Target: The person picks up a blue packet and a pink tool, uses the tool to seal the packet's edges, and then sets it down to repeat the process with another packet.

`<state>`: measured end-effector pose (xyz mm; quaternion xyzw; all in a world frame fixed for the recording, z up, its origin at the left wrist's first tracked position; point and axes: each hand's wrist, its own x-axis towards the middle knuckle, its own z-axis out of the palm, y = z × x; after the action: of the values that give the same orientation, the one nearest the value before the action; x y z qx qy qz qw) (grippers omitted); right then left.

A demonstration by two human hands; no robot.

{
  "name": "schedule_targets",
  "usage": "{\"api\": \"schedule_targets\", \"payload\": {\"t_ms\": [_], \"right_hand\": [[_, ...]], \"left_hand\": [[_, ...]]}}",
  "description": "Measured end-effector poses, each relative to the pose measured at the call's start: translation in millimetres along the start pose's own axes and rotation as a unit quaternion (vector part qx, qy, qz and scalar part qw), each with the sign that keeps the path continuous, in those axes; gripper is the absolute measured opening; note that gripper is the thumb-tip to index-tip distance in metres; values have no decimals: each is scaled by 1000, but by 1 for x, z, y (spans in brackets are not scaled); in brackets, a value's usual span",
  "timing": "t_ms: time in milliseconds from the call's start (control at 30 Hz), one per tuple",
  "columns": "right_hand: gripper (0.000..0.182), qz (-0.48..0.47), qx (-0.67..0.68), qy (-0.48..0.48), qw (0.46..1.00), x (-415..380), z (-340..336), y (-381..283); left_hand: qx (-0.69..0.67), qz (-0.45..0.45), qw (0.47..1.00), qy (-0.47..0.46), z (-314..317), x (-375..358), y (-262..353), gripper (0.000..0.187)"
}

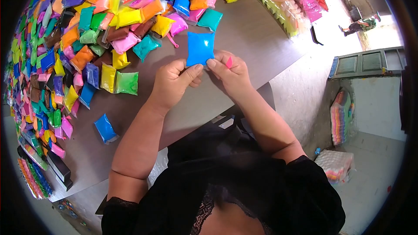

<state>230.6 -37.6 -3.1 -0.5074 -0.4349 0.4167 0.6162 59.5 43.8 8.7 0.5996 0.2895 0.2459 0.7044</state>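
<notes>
A plump, square blue clay packet (200, 47) is held up by its lower edge over the near side of the table. My left hand (173, 82) pinches its lower left corner between thumb and bent fingers. At the lower right corner, my right hand (230, 72) grips it with the thumb in front. A small pink pointed piece (229, 62) shows at the fingers of my right hand. Beyond the packet's top edge lies a teal packet (210, 19). Another blue packet (106, 128) rests by itself to the left of my left forearm.
A large heap of colourful packets (100, 26) covers the table's (257, 48) left and far side. Rows of bagged packs (278, 0) lie at the far right edge. A black object (58, 167) stands near the left corner. Wrapped stacks (342, 117) and a person (363, 26) are beyond.
</notes>
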Motion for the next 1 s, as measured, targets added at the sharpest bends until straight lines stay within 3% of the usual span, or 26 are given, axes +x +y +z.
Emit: {"api": "schedule_targets", "payload": {"t_ms": [100,167,267,400,467,567,800,900,967,1000], "right_hand": [[19,42,34,7,998,-1,1,-1],[20,65,138,33,988,0,5,-4],[20,46,67,0,997,-1,-1,4],[18,74,113,-12,991,0,-2,0],[17,43,55,2,998,0,-2,0],[19,52,75,24,996,0,2,-2],[17,5,15,5,1000,2,0,2],[16,-10,-5,5,1000,3,4,8],[17,170,-16,47,984,-3,8,-17],[17,34,-126,45,990,-4,6,-9]], "left_hand": [[-32,6,999,12,1,-1,3,18],[-57,12,998,19,1,0,4,17],[-37,8,999,22,1,-1,2,17],[-48,4,999,17,1,-1,3,22],[-90,-11,996,-8,-1,-1,2,27],[-117,-23,993,-9,1,-2,6,30],[-98,-10,995,-9,-1,1,1,27],[-35,15,999,-26,-3,-2,2,26],[218,134,967,22,-1,-1,9,18],[151,133,979,30,5,0,11,17]]}}
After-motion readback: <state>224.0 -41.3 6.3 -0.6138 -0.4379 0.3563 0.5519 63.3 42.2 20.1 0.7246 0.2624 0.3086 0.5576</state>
